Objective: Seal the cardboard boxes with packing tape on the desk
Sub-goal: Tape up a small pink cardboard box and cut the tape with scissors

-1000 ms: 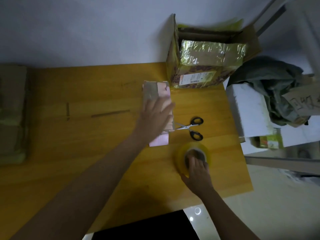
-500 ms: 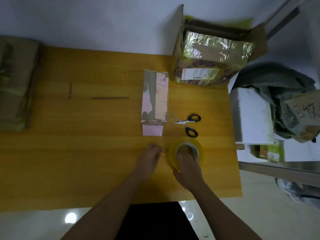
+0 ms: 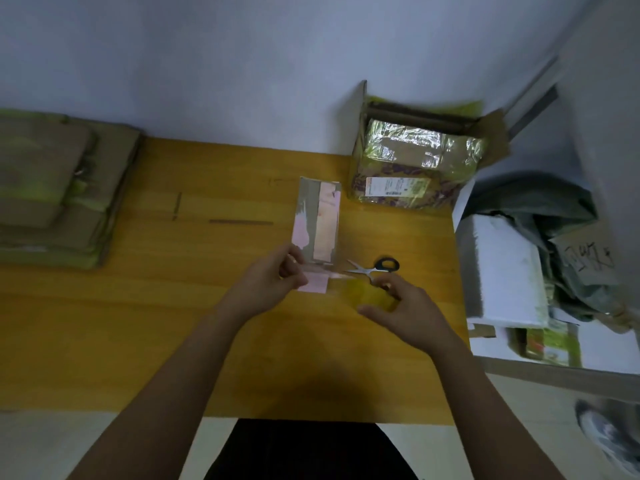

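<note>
A pink-and-grey-brown small box (image 3: 318, 220) lies on the yellow-orange wooden desk (image 3: 138, 323), near black-handled scissors (image 3: 375, 266), a translucent yellow tape roll (image 3: 370, 294) and a white foam block (image 3: 502, 268).

a smooth, faintly glossy wood grain is shown by the desk (image 3: 138, 323) — bright metal blades and black plastic handles by the scissors (image 3: 375, 268). glossy translucent film is seen on the tape roll (image 3: 372, 296) — matt cardboard on the small box (image 3: 318, 220).
</note>
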`<move>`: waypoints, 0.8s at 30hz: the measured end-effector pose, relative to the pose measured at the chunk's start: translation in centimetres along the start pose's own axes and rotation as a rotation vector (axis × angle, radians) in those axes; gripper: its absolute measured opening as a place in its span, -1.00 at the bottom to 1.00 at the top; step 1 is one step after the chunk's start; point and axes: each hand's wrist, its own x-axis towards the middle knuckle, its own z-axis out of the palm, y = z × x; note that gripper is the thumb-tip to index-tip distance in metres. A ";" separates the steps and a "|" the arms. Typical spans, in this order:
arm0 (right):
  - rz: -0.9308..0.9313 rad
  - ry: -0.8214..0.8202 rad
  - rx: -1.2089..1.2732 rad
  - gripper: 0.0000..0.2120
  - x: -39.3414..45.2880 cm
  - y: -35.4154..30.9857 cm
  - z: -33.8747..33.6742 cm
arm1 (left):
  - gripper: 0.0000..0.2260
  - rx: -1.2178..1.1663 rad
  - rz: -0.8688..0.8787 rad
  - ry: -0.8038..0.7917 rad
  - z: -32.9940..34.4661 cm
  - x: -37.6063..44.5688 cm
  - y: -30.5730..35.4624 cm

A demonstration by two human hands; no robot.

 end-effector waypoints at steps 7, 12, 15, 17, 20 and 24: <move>-0.040 0.032 -0.007 -0.52 3.2 -2.2 -2.3 | -0.82 -0.038 -0.074 0.124 -2.4 1.7 0.7; -0.023 0.060 -0.339 -0.50 6.2 -3.9 -2.3 | -0.80 -0.225 -0.161 0.173 -2.4 2.5 -0.5; 0.053 0.052 -0.398 -0.36 7.2 -4.0 -2.4 | -0.82 -0.262 -0.133 0.172 -2.8 2.4 -0.7; 0.136 0.024 -0.447 -0.24 7.6 -3.7 -2.5 | -0.81 -0.267 -0.102 0.166 -3.3 2.5 -0.6; 0.190 -0.033 -0.409 -0.15 8.2 -3.1 -3.0 | -0.81 -0.247 -0.107 0.152 -3.3 2.5 -1.2; 0.113 -0.081 -0.183 -0.33 7.9 -2.7 -3.4 | -0.88 -0.278 -0.203 0.206 -2.9 3.1 -3.1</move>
